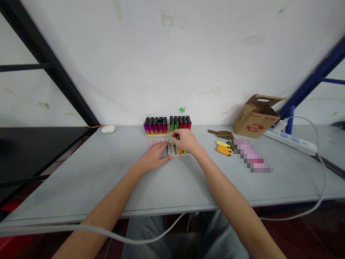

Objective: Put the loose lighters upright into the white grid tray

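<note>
A white lighter tray [173,149] with rows of small holes lies on the table before me. My left hand [155,155] holds its left side, fingers at the back corner and thumb at the front. Above the tray, my right hand [187,139] pinches a lighter [176,137], mostly hidden by the fingers. Yellow lighters [180,151] stand in the tray's right part, partly under that hand. Behind are a block of purple-and-orange lighters [155,126] and a block of green and red lighters [180,123], all upright.
Loose brown lighters [223,134] and yellow-orange lighters [223,148] lie to the right, beside a blurred pink item [250,155]. Farther right are an open cardboard box [254,118] and a power strip [292,141]. A white case [108,129] sits at the back left. A white cable [134,240] crosses the front.
</note>
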`<state>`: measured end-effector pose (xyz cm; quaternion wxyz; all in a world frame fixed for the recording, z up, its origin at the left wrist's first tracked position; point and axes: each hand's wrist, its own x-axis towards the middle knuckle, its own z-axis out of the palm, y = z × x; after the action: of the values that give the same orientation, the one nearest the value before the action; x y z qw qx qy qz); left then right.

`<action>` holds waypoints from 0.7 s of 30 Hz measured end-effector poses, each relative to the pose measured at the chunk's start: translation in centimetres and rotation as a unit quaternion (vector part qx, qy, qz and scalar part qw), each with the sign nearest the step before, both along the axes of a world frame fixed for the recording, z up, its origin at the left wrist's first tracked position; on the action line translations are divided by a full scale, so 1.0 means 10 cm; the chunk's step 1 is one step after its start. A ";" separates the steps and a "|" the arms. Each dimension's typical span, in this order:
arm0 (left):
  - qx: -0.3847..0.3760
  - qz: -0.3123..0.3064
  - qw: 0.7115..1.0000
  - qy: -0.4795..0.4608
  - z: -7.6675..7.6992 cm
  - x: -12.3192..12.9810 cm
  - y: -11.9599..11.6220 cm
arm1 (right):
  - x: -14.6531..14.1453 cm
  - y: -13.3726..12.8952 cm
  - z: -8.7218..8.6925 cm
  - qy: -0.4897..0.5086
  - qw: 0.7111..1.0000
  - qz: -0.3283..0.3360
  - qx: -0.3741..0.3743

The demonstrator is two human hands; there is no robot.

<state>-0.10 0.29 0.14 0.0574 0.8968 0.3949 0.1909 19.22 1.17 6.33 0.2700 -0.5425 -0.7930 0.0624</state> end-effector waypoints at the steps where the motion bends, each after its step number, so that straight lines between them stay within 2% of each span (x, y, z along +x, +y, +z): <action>1: 0.000 0.000 1.000 0.001 0.00 0.00 0.00 | 0.00 0.00 -0.01 -0.007 1.000 -0.004 -0.001; 6: -0.002 0.005 1.000 0.007 0.01 0.01 -0.01 | 0.02 0.02 0.04 -0.002 0.999 0.028 0.016; 9: -0.001 0.008 1.000 0.004 0.03 0.01 -0.02 | 0.17 0.05 0.12 0.069 0.995 0.044 0.053; 11: -0.001 0.008 1.000 0.002 0.04 0.01 -0.03 | 0.37 0.06 0.13 0.137 0.988 0.015 0.072; 14: -0.007 0.008 1.000 0.007 0.05 0.00 -0.03 | 0.76 0.03 0.04 0.172 0.980 -0.054 0.085; 16: -0.009 0.009 1.000 0.012 0.04 0.00 -0.03 | 0.98 -0.04 -0.07 0.111 0.982 -0.146 0.055; 18: -0.011 0.011 1.000 0.013 0.03 -0.01 -0.02 | 1.12 -0.15 -0.18 0.023 0.969 -0.247 0.013; 21: -0.015 0.011 1.000 0.009 0.02 -0.01 0.00 | 1.15 -0.28 -0.28 -0.056 0.950 -0.304 -0.056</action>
<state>-0.23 0.29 0.30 0.0655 0.8932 0.4077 0.1778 30.74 -1.59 3.56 0.2006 -0.7744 -0.5999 -0.0090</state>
